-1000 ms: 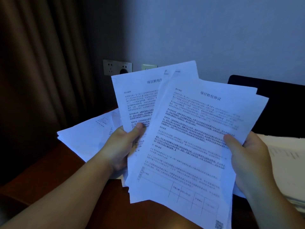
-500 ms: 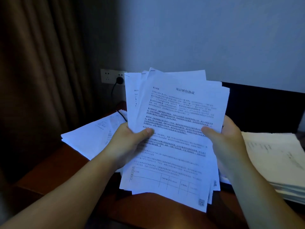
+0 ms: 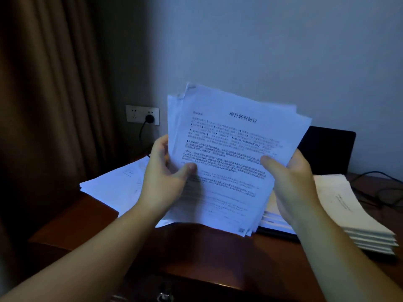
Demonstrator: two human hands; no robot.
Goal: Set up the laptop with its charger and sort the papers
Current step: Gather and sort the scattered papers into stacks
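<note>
Roughly, progress: charger side looks done, sorting is mid-way.
Desk (image 3: 209, 253): dark red wood against the wall, carrying every pile.
Laptop (image 3: 327, 149): dark lid standing open at the back right, mostly hidden behind the raised sheets; screen looks off.
Right pile (image 3: 349, 210): thick squared stack, just beside the right wrist.
Left pile (image 3: 113, 188): looser sheets fanned over the desk's back-left corner, behind the left wrist.
Held sheaf (image 3: 231, 162): raised off the desk, tilted toward the camera, top and right edges uneven, printed page facing up.
Left hand (image 3: 165, 177): thumb pressed on the front page, fingers curled behind the sheaf's left edge.
Right hand (image 3: 292, 182): thumb on the front, fingers wrapped behind the right edge.
Socket (image 3: 142, 114): on the wall, black plug (image 3: 150, 119) seated, cable dropping from it.
Cables (image 3: 379, 188): lying far right on the desk; link to the laptop can't be seen.
Left to do: square the sheaf, lay it on a pile.
</note>
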